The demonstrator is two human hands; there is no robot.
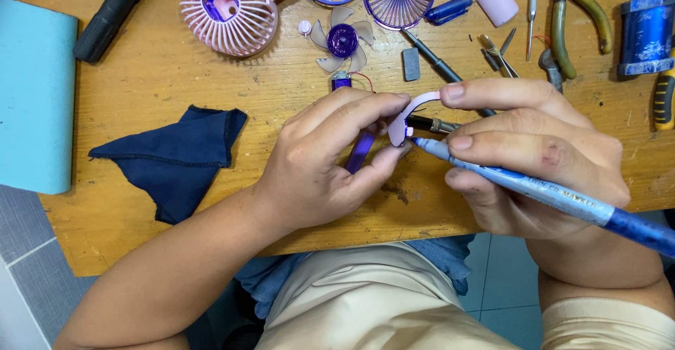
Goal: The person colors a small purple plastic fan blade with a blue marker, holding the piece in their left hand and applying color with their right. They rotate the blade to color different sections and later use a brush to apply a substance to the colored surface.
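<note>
L hand (320,160) grip pinched shut on a small curved lilac plastic piece (408,114) just above the wooden bench (162,76), R hand (534,157) grip closed round a blue marker pen (541,192), tip touching the piece, w/ fan blade (342,41) & dark blue cloth (179,157) nearby.

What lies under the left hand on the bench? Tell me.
A purple bar-shaped part shows below the left hand, whose fingers pinch a pale curved piece. The hand covers the bar's upper end.
</note>
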